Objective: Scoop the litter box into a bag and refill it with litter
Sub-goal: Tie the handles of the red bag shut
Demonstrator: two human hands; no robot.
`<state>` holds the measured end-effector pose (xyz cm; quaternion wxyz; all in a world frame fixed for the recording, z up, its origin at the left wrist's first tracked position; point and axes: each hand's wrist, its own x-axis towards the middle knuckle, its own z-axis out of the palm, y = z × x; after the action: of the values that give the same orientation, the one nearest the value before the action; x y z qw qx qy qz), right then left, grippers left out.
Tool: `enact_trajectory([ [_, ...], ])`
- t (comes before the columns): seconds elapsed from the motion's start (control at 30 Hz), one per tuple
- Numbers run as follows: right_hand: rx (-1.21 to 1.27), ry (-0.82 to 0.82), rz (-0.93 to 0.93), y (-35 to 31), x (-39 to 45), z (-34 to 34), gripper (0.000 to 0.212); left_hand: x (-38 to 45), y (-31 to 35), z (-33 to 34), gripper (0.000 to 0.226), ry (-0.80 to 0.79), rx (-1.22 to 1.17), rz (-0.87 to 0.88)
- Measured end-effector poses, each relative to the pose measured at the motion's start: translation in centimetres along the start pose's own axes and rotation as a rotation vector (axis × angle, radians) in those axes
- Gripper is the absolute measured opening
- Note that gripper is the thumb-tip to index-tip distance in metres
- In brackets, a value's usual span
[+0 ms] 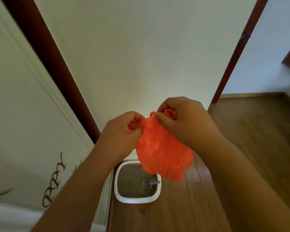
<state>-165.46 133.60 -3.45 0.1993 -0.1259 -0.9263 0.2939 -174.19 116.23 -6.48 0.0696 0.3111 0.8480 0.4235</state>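
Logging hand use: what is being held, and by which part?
Both hands, left hand and right hand, grip the orange bag by its bunched top edge.

your left hand (124, 129) and right hand (182, 121) are raised side by side in front of you, forearms reaching in from below, fingers curled and pinching the orange bag (162, 151).

Ornate dark letters reading "PPY" (54, 181) stand on the white door (23, 114), below and well to the left of the left hand (122, 129). Smaller script just beside them is too blurred to read.
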Motion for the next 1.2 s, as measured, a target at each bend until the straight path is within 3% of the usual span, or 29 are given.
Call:
enact_trajectory([
  [0.33, -0.131, 0.027, -0.058, 0.3, -3.4, -9.9, 0.013, -1.8, 8.5, 2.0, 0.019, 0.039, 0.044, 0.16],
  [0.67, -0.182, 0.065, 0.031, 5.2, -7.9, -15.7, 0.01, -2.0, 14.0, 8.5, 0.019, -0.026, 0.041, 0.271],
  [0.93, -0.295, 0.175, 0.261, 10.7, -12.9, -20.0, 0.01, 0.5, 18.2, 16.8, 0.015, -0.28, -0.009, 0.385],
  [1.2, -0.406, 0.344, 0.617, 13.4, -18.4, -23.1, 0.017, 3.2, 23.0, 25.1, 0.017, -0.59, -0.085, 0.593],
])
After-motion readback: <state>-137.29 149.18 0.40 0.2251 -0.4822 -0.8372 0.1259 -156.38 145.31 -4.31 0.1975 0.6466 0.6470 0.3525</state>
